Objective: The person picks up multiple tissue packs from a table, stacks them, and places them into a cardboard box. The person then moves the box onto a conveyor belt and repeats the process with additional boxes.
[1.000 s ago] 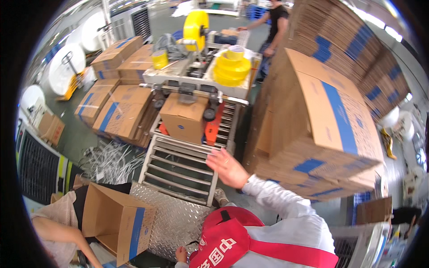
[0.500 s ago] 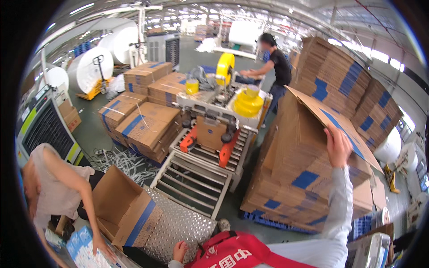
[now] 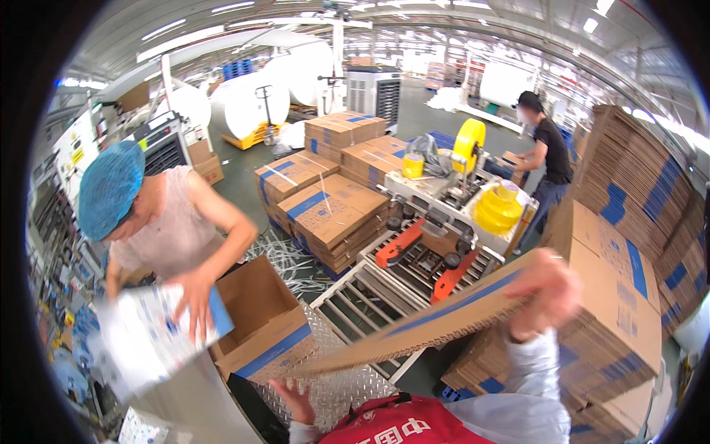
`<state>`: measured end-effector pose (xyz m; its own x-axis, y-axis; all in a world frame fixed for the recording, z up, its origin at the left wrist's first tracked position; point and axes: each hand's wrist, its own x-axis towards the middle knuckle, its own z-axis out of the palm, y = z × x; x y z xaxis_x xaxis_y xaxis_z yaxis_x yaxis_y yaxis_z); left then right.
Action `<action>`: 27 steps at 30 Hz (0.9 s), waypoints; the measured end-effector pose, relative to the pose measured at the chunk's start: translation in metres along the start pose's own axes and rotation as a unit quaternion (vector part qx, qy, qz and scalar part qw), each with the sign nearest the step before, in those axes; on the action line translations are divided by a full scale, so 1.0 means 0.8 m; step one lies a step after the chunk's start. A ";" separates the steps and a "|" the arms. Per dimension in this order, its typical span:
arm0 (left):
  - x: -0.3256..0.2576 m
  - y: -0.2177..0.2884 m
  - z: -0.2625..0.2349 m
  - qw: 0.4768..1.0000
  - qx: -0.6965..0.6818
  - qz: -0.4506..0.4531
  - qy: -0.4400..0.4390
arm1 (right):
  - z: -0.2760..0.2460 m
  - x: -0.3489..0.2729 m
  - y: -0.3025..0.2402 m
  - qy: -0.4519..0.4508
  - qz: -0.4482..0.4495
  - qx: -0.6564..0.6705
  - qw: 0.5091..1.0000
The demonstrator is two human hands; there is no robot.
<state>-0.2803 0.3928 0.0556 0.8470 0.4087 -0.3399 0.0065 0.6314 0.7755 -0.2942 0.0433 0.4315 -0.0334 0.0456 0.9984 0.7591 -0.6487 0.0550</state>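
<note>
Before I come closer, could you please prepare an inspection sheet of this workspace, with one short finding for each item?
Surface: metal tread plate ahead, roller conveyor beyond it.
Things in use: flat carton with blue stripe, held slanting; open carton to its left.
Clutter: heap of white strips on the floor.
Hands: right hand grips the flat carton's raised end, blurred; left hand open near its low end, contact unclear.
Cables: nothing seen.
Surroundings: co-worker at left handling a blue-and-white pack; person in dark shirt behind; carton stack at right.
</note>
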 end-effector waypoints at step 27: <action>-0.080 0.118 0.187 0.708 0.652 -0.163 -0.216 | 0.149 -0.412 0.228 -0.254 0.695 0.404 0.538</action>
<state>-0.2545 0.3274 0.2302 0.7689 -0.0358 -0.6383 0.4868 -0.6146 0.6208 -0.0676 0.0006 0.1106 0.9578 0.2775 -0.0744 -0.1357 0.2085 -0.9686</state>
